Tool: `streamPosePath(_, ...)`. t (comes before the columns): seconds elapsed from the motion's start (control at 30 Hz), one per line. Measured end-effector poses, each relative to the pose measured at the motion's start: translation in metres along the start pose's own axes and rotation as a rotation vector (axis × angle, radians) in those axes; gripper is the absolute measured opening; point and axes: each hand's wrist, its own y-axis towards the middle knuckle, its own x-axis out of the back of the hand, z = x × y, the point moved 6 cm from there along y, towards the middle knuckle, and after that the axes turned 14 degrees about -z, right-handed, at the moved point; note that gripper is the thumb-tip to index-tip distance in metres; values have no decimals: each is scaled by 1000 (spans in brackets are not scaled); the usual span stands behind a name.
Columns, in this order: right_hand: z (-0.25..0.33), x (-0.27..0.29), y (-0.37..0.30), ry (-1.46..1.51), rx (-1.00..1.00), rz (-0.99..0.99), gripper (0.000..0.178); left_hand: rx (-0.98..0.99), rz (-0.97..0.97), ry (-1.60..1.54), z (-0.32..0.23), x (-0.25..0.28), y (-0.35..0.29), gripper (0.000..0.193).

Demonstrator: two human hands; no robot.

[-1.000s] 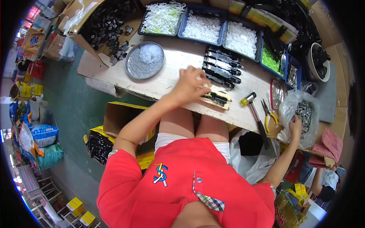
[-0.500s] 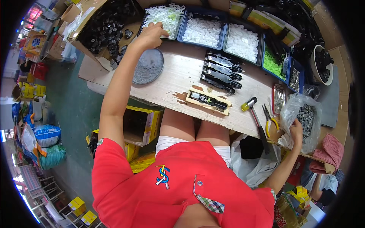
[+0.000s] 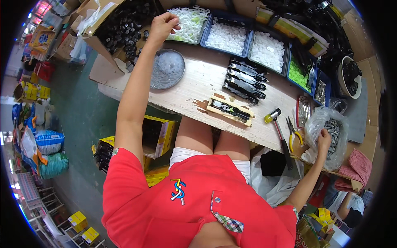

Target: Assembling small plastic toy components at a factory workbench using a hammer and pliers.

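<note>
- Right now, nearest the person, just below the middle of the frame, a pale wooden block (image 3: 249, 122) sits by the front edge of the worktable (image 3: 198, 82), a black assembly (image 3: 233, 110) lying in it.
- A moment ago the left hand was over that block; now neither hand touches it and the assembly lies uncovered, so to my eye the work has shifted to the loose parts.
- Just right of the block lie a hammer (image 3: 281, 134) and yellow-handled pliers (image 3: 292, 131), side by side.
- Over at the right, the right hand (image 3: 324, 140) stays at the clear plastic bag (image 3: 313, 124), by the small grey parts (image 3: 333, 130); its fingers are bent, and I cannot tell whether they grip one.
- Beyond the block, near the centre, several black assemblies (image 3: 245, 80) lie in a row.
- Left of these, a round grey tray (image 3: 167, 78) lies partly behind the left forearm.
- Farthest, at the upper left, the left hand (image 3: 163, 27) has come up from among the white and pale-green parts (image 3: 191, 22) to the left side of their tray (image 3: 200, 41). Its fingers curl in toward the thumb; whether they close on a piece, I cannot tell.
</note>
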Motion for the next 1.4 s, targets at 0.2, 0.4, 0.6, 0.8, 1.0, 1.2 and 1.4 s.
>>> streamPosePath(0.2, 26, -2, -11, -361, 71, 4, 34, -43, -40, 21, -18, 41, -57, 13)
streamPosePath(0.4, 5, 12, 1, -375, -1, -35, 36, -107, -52, 353, 12, 79, -121, 14)
streamPosePath(0.6, 44, 46, -18, -147, 98, -443, 33, -352, -127, 519, 23, 66, -131, 9)
streamPosePath(0.8, 109, 48, -50, 122, 143, -441, 25, -400, -141, 569, 26, 58, -129, 9)
streamPosePath(1.0, 188, 20, -73, 336, 454, -261, 16, -385, -126, 541, 26, 58, -132, 10)
streamPosePath(1.2, 268, -11, -114, 669, 533, -47, 20, 56, -206, 179, 20, 73, -142, 10)
streamPosePath(1.4, 336, -40, -151, 759, 700, -8, 20, -180, -223, 288, -5, 61, -153, 10)
